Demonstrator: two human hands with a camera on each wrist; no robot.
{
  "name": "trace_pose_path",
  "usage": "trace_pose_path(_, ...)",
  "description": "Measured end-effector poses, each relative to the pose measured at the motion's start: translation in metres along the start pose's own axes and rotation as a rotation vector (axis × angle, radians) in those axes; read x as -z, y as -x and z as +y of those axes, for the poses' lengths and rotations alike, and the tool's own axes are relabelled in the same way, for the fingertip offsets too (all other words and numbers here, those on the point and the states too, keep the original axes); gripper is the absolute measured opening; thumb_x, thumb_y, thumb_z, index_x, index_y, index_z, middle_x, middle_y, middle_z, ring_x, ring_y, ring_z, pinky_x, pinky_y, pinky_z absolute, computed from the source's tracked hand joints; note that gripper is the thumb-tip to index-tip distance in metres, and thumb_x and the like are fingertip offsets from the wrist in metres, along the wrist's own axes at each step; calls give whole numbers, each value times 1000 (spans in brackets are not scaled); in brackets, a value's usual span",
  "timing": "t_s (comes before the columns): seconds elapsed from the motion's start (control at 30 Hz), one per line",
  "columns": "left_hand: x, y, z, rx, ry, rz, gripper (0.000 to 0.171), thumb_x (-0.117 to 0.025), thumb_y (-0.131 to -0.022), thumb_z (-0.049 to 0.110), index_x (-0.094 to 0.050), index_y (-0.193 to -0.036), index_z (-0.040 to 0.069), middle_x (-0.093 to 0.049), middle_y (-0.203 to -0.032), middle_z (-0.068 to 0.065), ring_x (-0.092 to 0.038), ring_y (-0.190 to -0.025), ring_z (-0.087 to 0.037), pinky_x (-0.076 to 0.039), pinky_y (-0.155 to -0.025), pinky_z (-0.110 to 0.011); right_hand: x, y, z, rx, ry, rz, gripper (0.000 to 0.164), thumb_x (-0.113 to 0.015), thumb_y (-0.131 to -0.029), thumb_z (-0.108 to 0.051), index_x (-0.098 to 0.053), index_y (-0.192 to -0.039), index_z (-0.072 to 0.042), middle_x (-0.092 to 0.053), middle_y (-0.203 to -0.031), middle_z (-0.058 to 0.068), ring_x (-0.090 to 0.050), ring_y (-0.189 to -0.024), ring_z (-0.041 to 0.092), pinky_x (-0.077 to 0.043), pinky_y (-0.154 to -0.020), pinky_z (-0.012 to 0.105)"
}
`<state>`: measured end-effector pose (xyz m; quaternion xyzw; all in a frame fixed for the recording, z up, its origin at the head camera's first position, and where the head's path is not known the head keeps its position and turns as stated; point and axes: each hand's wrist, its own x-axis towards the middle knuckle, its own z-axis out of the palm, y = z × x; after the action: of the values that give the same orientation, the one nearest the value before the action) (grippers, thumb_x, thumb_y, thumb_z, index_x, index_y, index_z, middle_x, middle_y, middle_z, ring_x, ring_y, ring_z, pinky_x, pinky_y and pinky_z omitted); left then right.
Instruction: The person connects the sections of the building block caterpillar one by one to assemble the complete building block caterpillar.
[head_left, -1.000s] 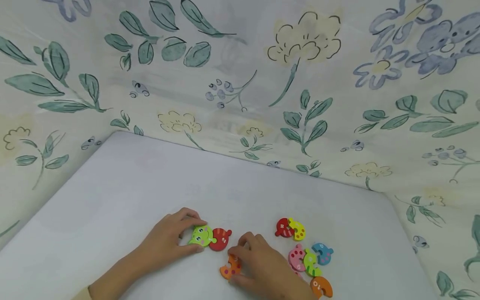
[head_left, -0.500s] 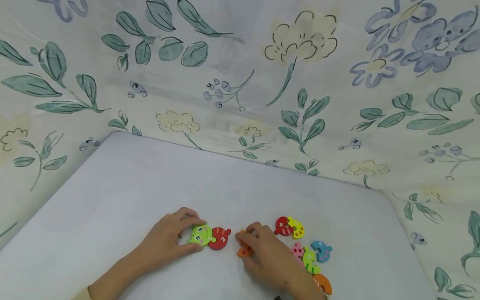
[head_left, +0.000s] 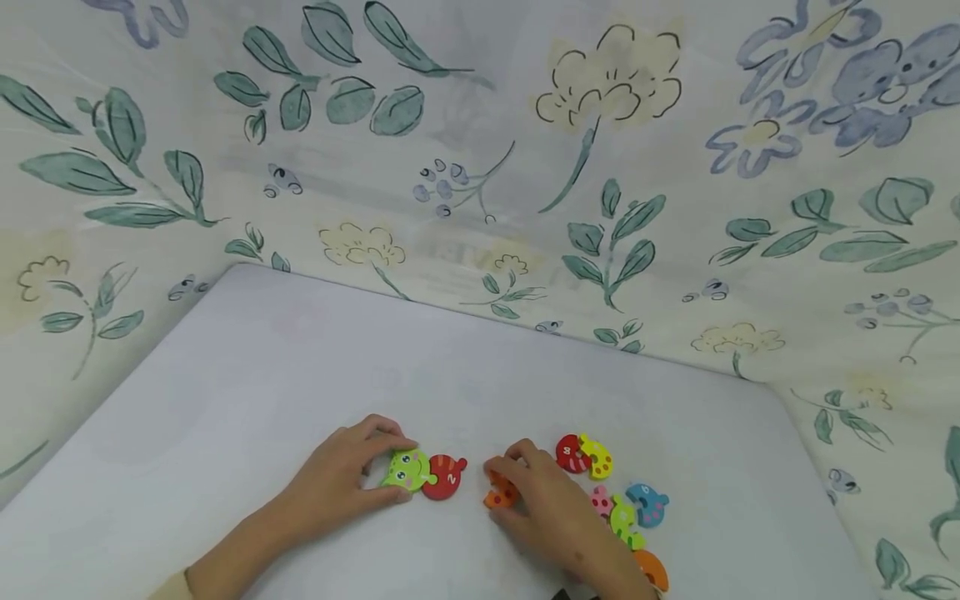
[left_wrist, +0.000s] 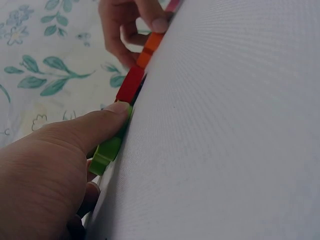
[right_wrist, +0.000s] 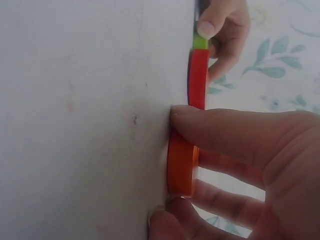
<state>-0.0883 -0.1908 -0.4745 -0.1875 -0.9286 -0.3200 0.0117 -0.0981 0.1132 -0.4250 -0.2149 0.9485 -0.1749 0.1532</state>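
In the head view my left hand (head_left: 345,467) holds a green puzzle piece with a smiling face (head_left: 407,472) between thumb and forefinger, flat on the white table. Joined to its right side is a red puzzle piece marked 2 (head_left: 446,477), its knob pointing right. A short gap away, my right hand (head_left: 551,504) pinches an orange puzzle piece with dark spots (head_left: 501,490); the fingers cover part of it. The right wrist view shows the thumb (right_wrist: 215,127) against the edge of that piece, low at the table surface.
Right of my right hand lie more pieces: a red one (head_left: 572,454) with a yellow one (head_left: 598,460), a pink one (head_left: 601,502), a green one (head_left: 622,518), a blue one (head_left: 649,505) and an orange one (head_left: 651,570). Flowered cloth (head_left: 465,242) rises behind the table.
My right hand has moved away to the right and toward the table's far side, turning the orange puzzle piece as it went. The left hand keeps its hold on the green piece.
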Motion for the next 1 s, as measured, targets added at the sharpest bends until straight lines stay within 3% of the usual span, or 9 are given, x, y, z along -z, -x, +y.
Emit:
trace_pose_path(0.13, 0, 1, 2, 15, 2, -19, 52, -87, -82, 50, -70, -129, 36, -56, -129, 15, -48, -94, -5, -47, -79, -30, 3, -2, -1, 24, -57, -22, 52, -83, -91, -34, -66, -139, -27, -57, -126, -7, -57, -106, 9, -57, -88, 28)
trace_pose_path(0.23, 2, 3, 2, 23, 0, -12, 52, -89, -81, 48, -71, -129, 35, -57, -127, 15, -47, -90, -5, -46, -77, -29, 7, -9, -6, 92, -82, -35, 52, -81, -93, -31, -65, -142, -27, -58, -130, -8, -60, -110, 9, -56, -90, 28)
trace_pose_path(0.43, 2, 2, 1, 1, -1, -4, 53, -86, -83, 54, -71, -130, 36, -56, -128, 17, -47, -88, -3, -45, -78, -30, 9, -25, -18, 206, -36, -13, 55, -81, -93, -25, -64, -145, -26, -58, -134, -6, -58, -116, 12, -54, -95, 29)
trace_pose_path(0.63, 1, -1, 1, -23, -3, 9, 51, -87, -83, 51, -71, -129, 35, -55, -128, 17, -46, -87, -3, -44, -77, -29, 8, -32, -19, 225, -6, 26, 52, -83, -91, -22, -67, -141, -25, -58, -134, -4, -56, -120, 16, -54, -98, 32)
trace_pose_path(1.0, 3, -1, 2, -18, -8, -1, 51, -87, -83, 47, -71, -130, 34, -56, -129, 16, -47, -92, -3, -45, -79, -31, 5, -35, -14, 226, 80, 47, 46, -84, -90, -23, -73, -133, -31, -60, -131, -3, -53, -115, 17, -56, -88, 27)
